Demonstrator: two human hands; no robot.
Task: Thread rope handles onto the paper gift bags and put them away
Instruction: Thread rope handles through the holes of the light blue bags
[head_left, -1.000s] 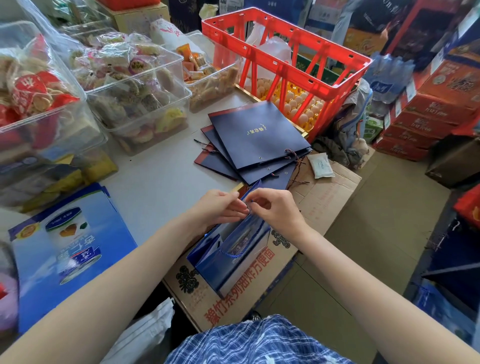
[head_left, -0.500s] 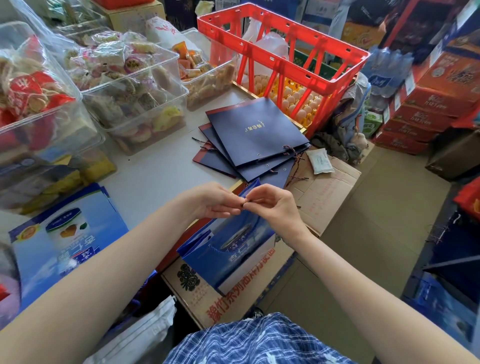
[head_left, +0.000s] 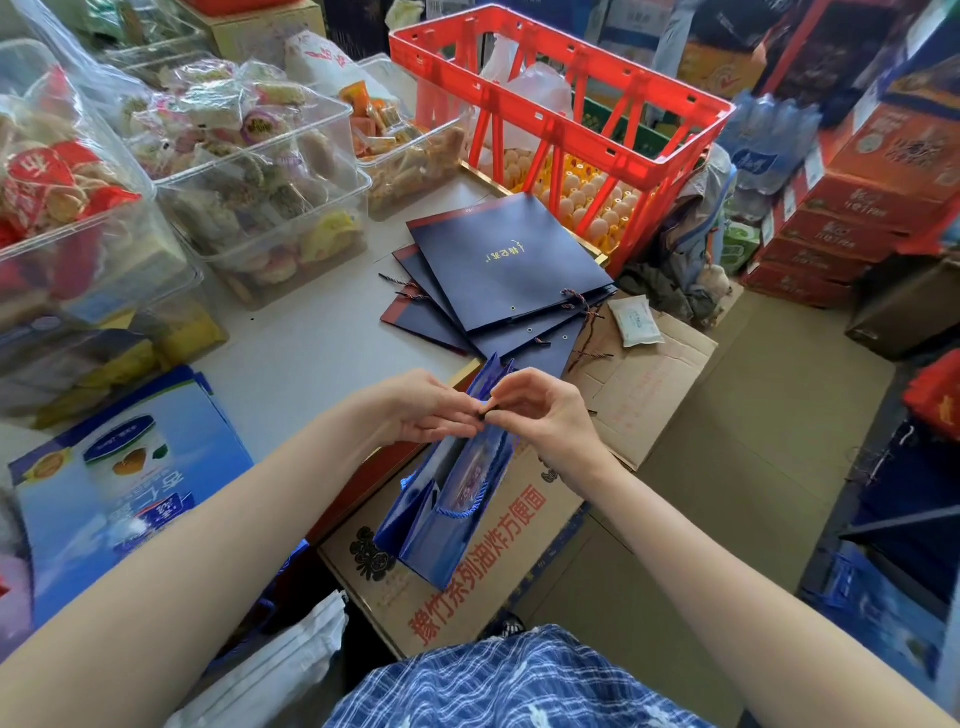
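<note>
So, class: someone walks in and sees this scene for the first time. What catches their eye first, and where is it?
Probably the bright red plastic crate at the top centre, with eggs showing beneath it. Next, the two bare hands, left hand and right hand, meet in the middle, pinching the top edge of a glossy blue paper gift bag. Just behind them a fanned stack of flat navy paper bags lies on the grey table.
</note>
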